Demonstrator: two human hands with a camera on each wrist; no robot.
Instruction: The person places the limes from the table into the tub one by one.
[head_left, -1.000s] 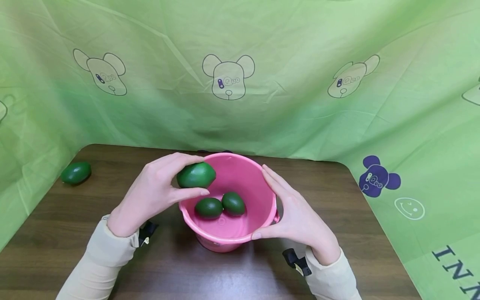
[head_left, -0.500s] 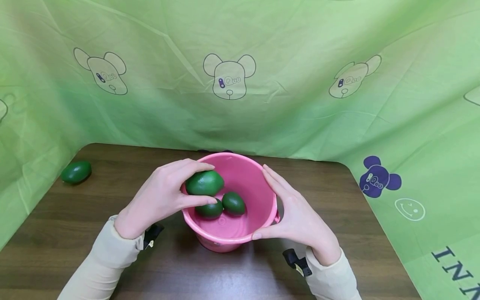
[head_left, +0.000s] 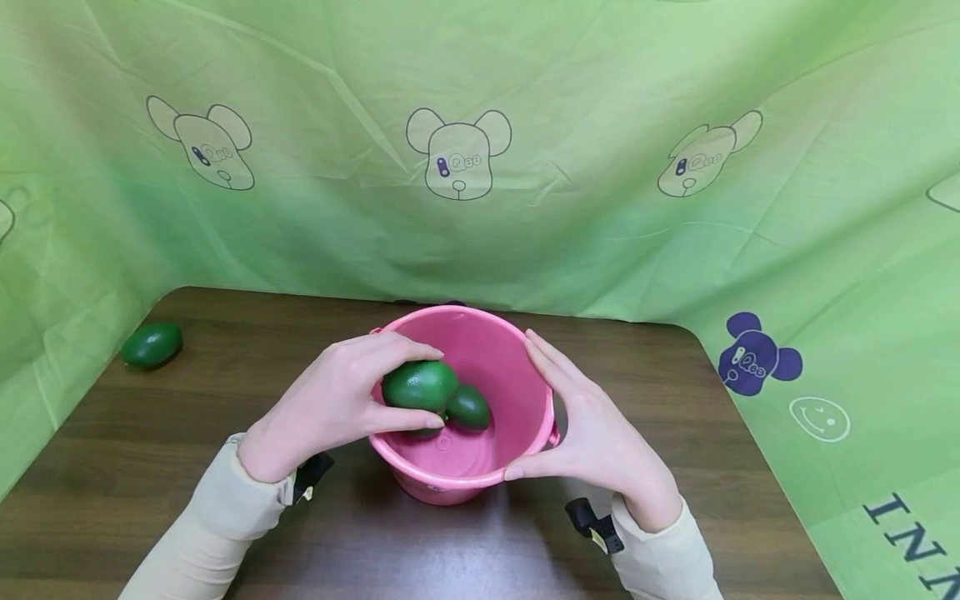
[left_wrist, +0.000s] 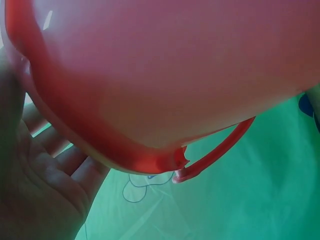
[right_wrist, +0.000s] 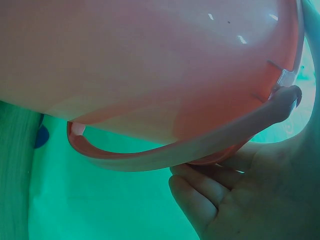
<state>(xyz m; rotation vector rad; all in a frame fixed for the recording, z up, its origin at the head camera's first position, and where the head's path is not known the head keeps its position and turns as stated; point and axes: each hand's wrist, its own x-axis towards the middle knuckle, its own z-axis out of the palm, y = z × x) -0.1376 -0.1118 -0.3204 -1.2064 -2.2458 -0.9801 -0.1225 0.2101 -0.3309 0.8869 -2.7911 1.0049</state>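
Observation:
My left hand (head_left: 341, 392) pinches a green lime (head_left: 420, 385) between thumb and fingers, inside the mouth of a pink bucket (head_left: 517, 400). Under that lime and my thumb, a second lime in the bucket is mostly hidden. A third lime (head_left: 468, 408) lies on the bucket's bottom. On the right side, my right hand (head_left: 592, 425) grips the bucket, thumb at the near rim and fingers at the far right rim. The right wrist view shows the bucket's handle (right_wrist: 150, 157) hanging beside the fingers. The left wrist view shows only the bucket's outside and my palm, not the lime.
Another lime (head_left: 152, 345) lies at the far left of the brown wooden table (head_left: 637, 350). A green cloth (head_left: 570, 242) with printed bear heads hangs behind the table and along its sides.
My left hand has moved right and down with its lime, from the bucket's left rim into its mouth, covering one lime below. The right hand and bucket have stayed in place.

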